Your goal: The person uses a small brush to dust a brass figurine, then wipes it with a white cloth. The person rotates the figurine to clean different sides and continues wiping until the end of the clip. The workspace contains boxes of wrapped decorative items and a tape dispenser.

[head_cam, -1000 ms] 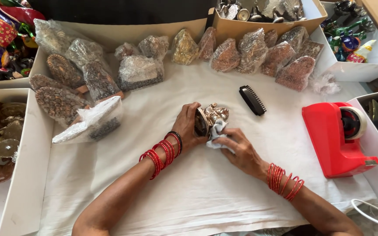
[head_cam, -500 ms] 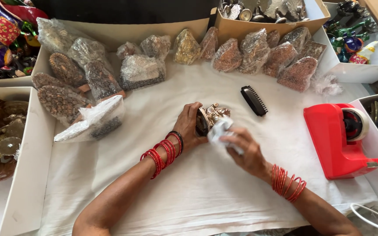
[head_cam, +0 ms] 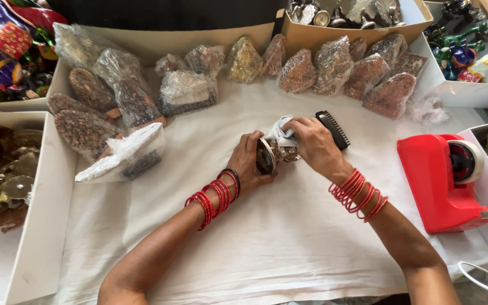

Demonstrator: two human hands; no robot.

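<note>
We grip the metal figurine (head_cam: 275, 155) in our left hand (head_cam: 248, 165) while our right hand (head_cam: 314, 147) presses a cloth (head_cam: 278, 129) on it. Polishing seems underway; next, turning it likely exposes an unwiped side.

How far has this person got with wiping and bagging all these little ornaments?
Well along, it seems. A row of ornaments in clear plastic bags already lines the back of the white cloth-covered table. In hand: the left hand grips a shiny metal ornament while the right hand presses a pale cloth on it. Unwrapped metal pieces fill the left box.

Bright, even light from above, soft shadows, sharp focus, slight wide-angle bending at the edges.
</note>
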